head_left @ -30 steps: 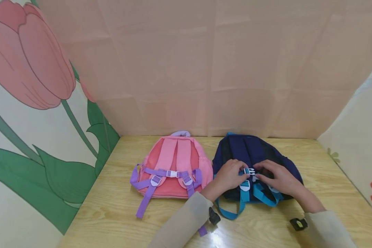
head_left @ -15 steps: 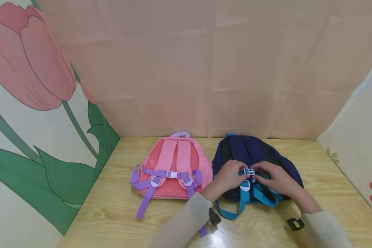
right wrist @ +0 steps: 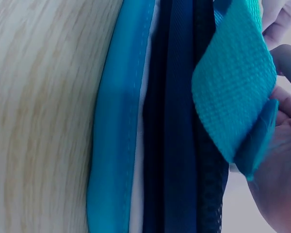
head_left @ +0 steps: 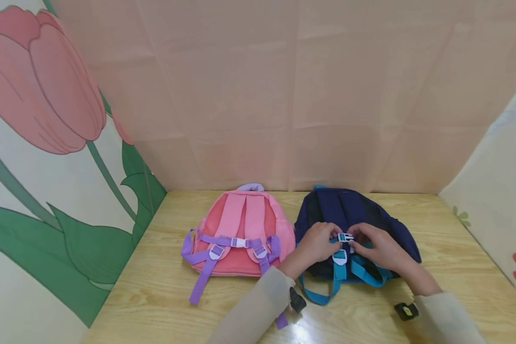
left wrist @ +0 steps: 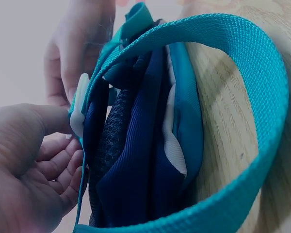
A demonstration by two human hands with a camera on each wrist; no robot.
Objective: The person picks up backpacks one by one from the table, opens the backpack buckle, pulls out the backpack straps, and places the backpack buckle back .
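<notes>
A navy backpack (head_left: 327,200) with teal straps lies back-side up on the table. Across its middle sits a white side-release buckle (head_left: 346,237) with its prongs pointing right. My left hand (head_left: 316,243) pinches the pronged half and its teal webbing from the left. From the right, my right hand (head_left: 380,246) pinches the buckle's other end, mostly hidden by the fingers. Below the buckle is a white strap adjuster (head_left: 339,258). A loop of teal strap (left wrist: 276,111) arches in front of the left wrist camera. In the right wrist view, teal webbing (right wrist: 235,82) hangs beside the right hand.
A pink backpack (head_left: 228,210) with purple straps lies left of the navy one, its white buckle (head_left: 239,242) fastened. The wooden table (head_left: 146,296) meets a pinkish cloth backdrop (head_left: 241,95). Tulip-printed panels (head_left: 60,95) stand at the left.
My right hand has shifted slightly left, closer to the pronged half of the buckle. My left hand stays nearly in place, and both backpacks lie as before.
</notes>
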